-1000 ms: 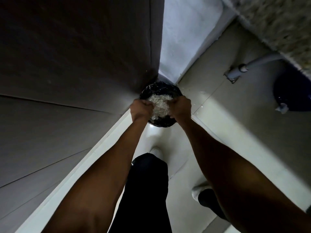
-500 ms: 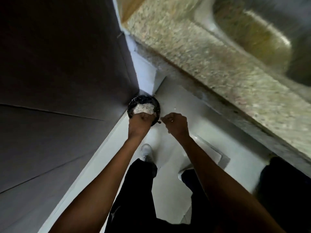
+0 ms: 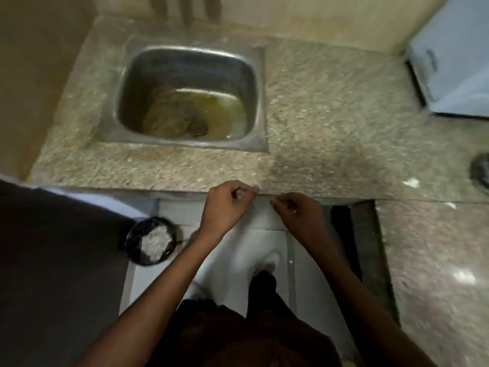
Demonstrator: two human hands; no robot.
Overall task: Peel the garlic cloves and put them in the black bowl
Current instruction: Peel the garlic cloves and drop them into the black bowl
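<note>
My left hand (image 3: pixel 227 205) and my right hand (image 3: pixel 296 215) hover side by side just in front of the speckled stone counter's front edge (image 3: pixel 185 170). Both have loosely curled fingers and I see nothing in them. On the floor down to the left stands a black round bin (image 3: pixel 135 242) with a heap of pale garlic skins (image 3: pixel 154 242) inside. A dark round object (image 3: pixel 481 172), cut off at the right frame edge, sits on the counter; it is too blurred to identify. A small white scrap (image 3: pixel 411 182) lies on the counter near it.
A steel sink (image 3: pixel 185 62) holding murky water is set into the counter straight ahead. A white appliance (image 3: pixel 455 62) stands at the back right. A dark panel (image 3: pixel 53 260) fills the left. My legs and white shoe (image 3: pixel 270 260) are on the pale floor below.
Both hands have left the bin of skins and risen to the counter edge. The view has swung up from the floor to the sink and counter.
</note>
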